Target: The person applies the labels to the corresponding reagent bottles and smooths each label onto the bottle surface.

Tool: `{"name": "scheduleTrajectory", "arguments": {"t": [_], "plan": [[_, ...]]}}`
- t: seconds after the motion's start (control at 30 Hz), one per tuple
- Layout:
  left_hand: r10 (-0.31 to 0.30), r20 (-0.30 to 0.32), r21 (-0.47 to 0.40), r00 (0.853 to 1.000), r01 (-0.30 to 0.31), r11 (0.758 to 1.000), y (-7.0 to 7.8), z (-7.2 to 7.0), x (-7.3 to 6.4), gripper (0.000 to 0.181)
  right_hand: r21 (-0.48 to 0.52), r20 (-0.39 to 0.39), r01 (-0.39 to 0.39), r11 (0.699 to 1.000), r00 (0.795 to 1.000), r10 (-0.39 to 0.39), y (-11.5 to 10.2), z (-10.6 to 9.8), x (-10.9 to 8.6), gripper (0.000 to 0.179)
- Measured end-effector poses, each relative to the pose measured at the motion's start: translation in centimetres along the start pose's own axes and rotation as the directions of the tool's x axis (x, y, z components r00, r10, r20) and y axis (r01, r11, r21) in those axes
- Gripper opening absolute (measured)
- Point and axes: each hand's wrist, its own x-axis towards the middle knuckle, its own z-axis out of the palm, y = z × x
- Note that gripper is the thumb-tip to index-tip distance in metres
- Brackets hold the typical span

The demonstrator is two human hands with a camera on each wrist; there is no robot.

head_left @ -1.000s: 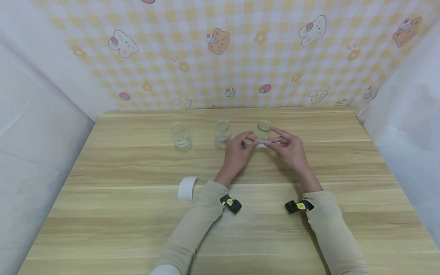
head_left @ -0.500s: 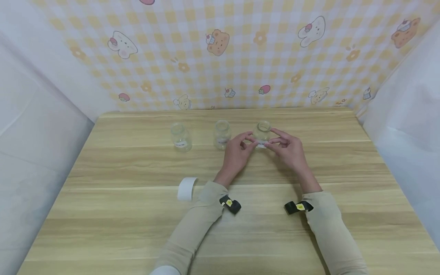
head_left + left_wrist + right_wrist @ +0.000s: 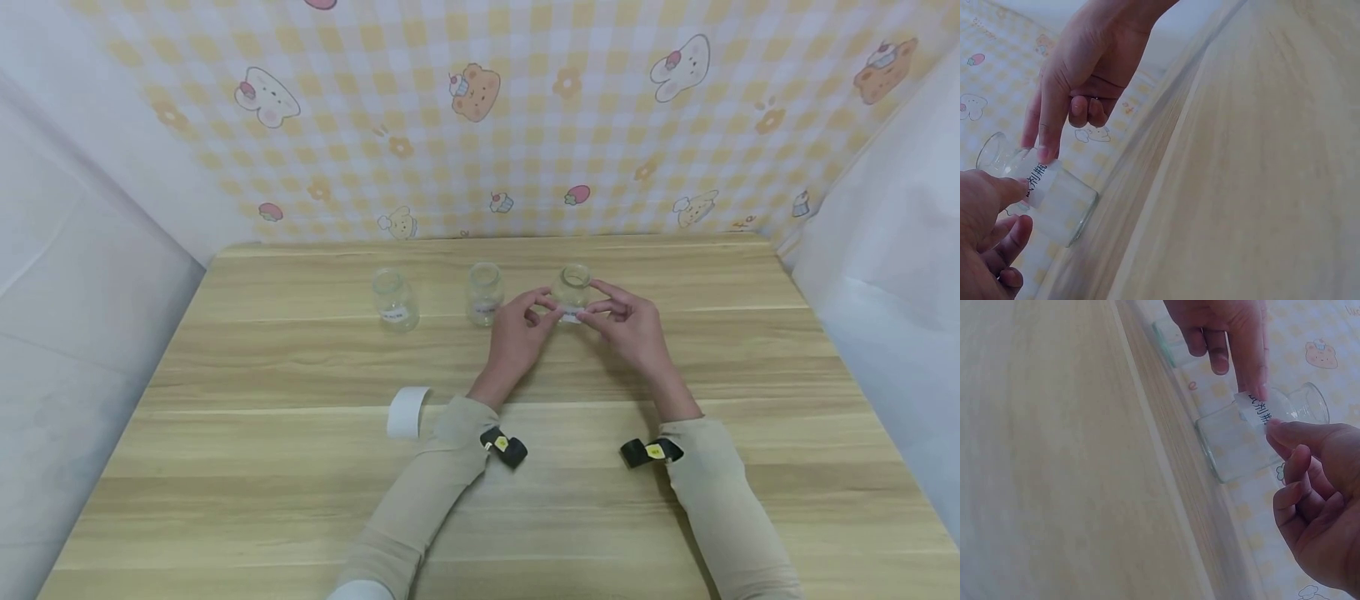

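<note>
A clear glass reagent bottle (image 3: 573,287) stands upright on the table, the rightmost of three, with its mouth uncovered. Across its front runs a white label (image 3: 1041,182) with dark characters. My left hand (image 3: 517,332) grips the bottle from the left, thumb at the label's left end. From the other side my right hand (image 3: 632,329) holds it, thumb on the label's right end and forefinger stretched along the glass near the shoulder. Both thumbs press at the label's ends, as the right wrist view of the label (image 3: 1255,412) also shows. The bottle's back is partly hidden by fingers.
Two similar labelled bottles stand to the left, a middle one (image 3: 484,287) close by my left hand and another (image 3: 393,296) farther off. A curled white paper strip (image 3: 406,412) lies beside my left sleeve. Behind the wooden table (image 3: 262,483) hangs a checked cloth (image 3: 525,150).
</note>
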Motion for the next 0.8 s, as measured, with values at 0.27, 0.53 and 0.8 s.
{"name": "scheduleTrajectory", "arguments": {"t": [0.27,0.53,0.8], "plan": [[0.020,-0.011,-0.026,1.000,-0.021,0.999,0.0,0.4,-0.3,0.011,-0.002,-0.020,0.018,1.000,1.000,-0.018,2.7,0.0,0.7,0.056],[0.012,-0.027,-0.029,1.000,-0.013,1.000,0.2,0.5,-0.5,0.019,-0.007,-0.028,0.031,1.000,0.999,-0.031,2.8,0.1,0.8,0.054],[0.027,-0.029,-0.042,0.999,-0.029,0.999,0.2,0.4,-0.5,0.022,-0.005,-0.025,0.035,0.999,0.999,-0.035,2.7,0.1,0.8,0.055]]}}
